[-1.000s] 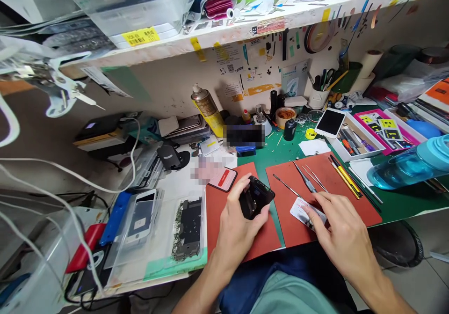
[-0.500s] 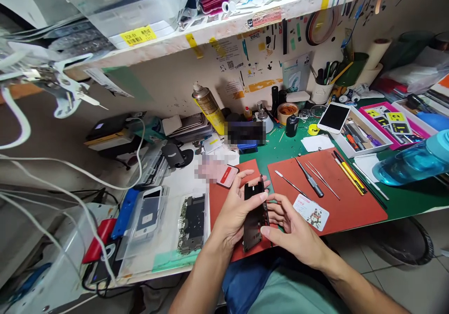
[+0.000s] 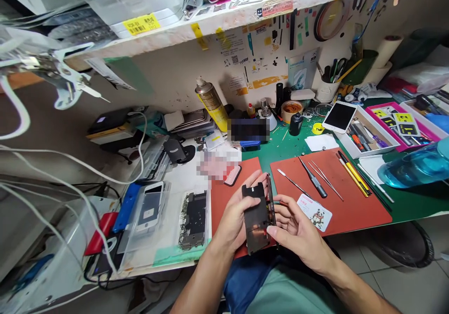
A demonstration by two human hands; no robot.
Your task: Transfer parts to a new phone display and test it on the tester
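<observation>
Rn the dark panel (image 3: 257, 224) looks flat, matte black up top w/ a coppery sheen low down, beside a thin edge-on frame (image 3: 270, 202), both above the L red mat (image 3: 220, 201). Vs 0.5 s ago, panel's turned to show more face. L hand (image 3: 234, 218) part-closed, holding panel, thumb on it; R hand (image 3: 295, 226) half-curled, thumb tip at frame, can't tell if gripping.
</observation>
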